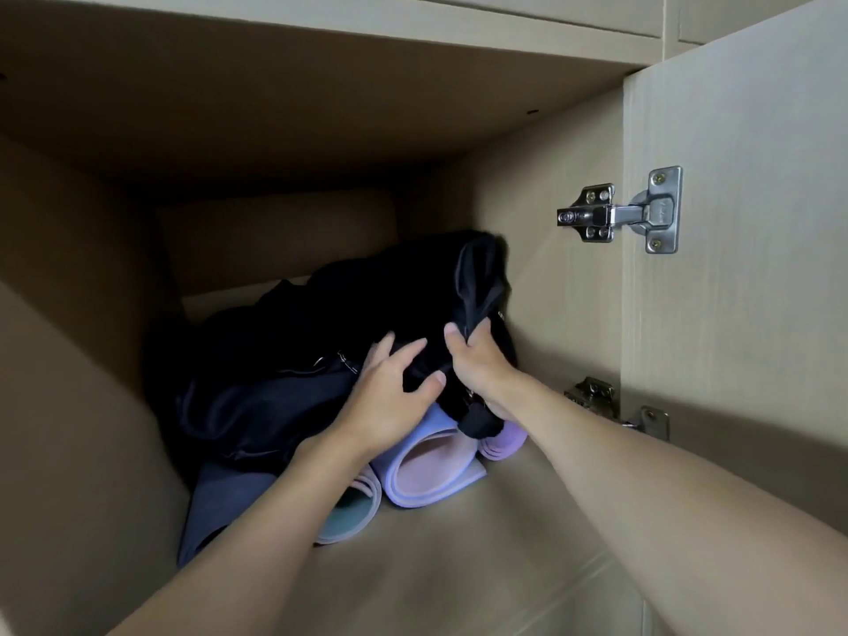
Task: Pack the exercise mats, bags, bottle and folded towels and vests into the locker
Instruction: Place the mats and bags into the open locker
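Locker (541, 277) interior of pale wood-grain board, with its door (734, 222) standing open at right on two metal hinges. The upper hinge (619, 213) is in full view; the lower hinge (615, 401) is partly behind the right forearm. A stamped mark on the upper hinge arm is too small to read.

A black bag (321, 323) sits inside the compartment, heaped on top of rolled exercise mats. The right hand (477, 364) is clamped around a bunched black strap or fold of the bag, fingers curled tight. The left hand (390, 397) lies on the bag's front, fingers spread and fairly straight, pressing the fabric and enclosing nothing.

Below the bag, the mat ends face outward:
- a lavender mat (426, 470) with a pink inner face
- a grey mat (353, 511) with a teal inner face
- a purple mat (504, 442) just beside the right wrist

A dark slate roll (220, 507) lies at far left, touching the bag.
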The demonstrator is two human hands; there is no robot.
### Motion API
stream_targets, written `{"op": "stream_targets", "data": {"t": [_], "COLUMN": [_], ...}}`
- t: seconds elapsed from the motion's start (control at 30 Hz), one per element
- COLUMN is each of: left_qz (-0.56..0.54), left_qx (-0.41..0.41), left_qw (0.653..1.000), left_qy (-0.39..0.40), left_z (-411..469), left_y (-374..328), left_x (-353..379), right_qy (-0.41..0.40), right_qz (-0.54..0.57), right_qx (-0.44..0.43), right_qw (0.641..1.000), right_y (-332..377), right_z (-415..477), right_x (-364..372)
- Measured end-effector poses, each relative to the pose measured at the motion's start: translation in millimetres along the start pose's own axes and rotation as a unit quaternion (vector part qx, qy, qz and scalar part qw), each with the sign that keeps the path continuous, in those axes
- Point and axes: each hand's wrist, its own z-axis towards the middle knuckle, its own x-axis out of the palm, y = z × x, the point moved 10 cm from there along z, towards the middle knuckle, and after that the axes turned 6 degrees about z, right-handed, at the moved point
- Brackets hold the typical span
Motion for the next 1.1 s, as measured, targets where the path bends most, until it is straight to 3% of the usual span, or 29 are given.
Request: {"op": "stream_targets", "data": {"t": [0.07,0.2,0.33,0.5,0.63,0.8,0.87,0.93,1.0,1.1], "left_qz": [0.012,0.008,0.040,0.050,0.086,0.049,0.049,0.065,0.074,0.082], "left_qx": [0.016,0.018,-0.002,0.007,0.025,0.030,0.028,0.026,0.023,0.017], "left_qw": [0.999,0.997,0.995,0.995,0.993,0.996,0.997,0.996,0.995,0.995], "left_qy": [0.049,0.079,0.090,0.080,0.077,0.061,0.055,0.059,0.059,0.051], "left_z": [-3,-3,-4,-8,-5,4,8,12,13,15], "left_y": [4,5,2,-9,-17,-22,-19,-16,-15,-13], "left_x": [16,33,38,37,37,32,31,32,36,40], "right_qy": [0.029,0.021,0.010,-0.003,-0.050,-0.231,-0.170,-0.082,-0.027,-0.023], "right_qz": [-0.062,-0.020,-0.151,-0.250,-0.168,0.020,0.003,-0.117,-0.241,-0.277], "right_qx": [0.063,-0.026,-0.097,-0.081,-0.047,-0.080,-0.074,-0.063,-0.055,-0.068], "right_qw": [0.996,0.999,0.984,0.965,0.983,0.970,0.983,0.988,0.968,0.958], "right_y": [-36,-36,-31,-53,-54,-30,-32,-48,-65,-71], "right_z": [-2,-18,-50,-82,-68,-41,-24,-8,1,9], "right_x": [4,-3,-11,-24,-41,-67,-48,-26,-12,-11]}}
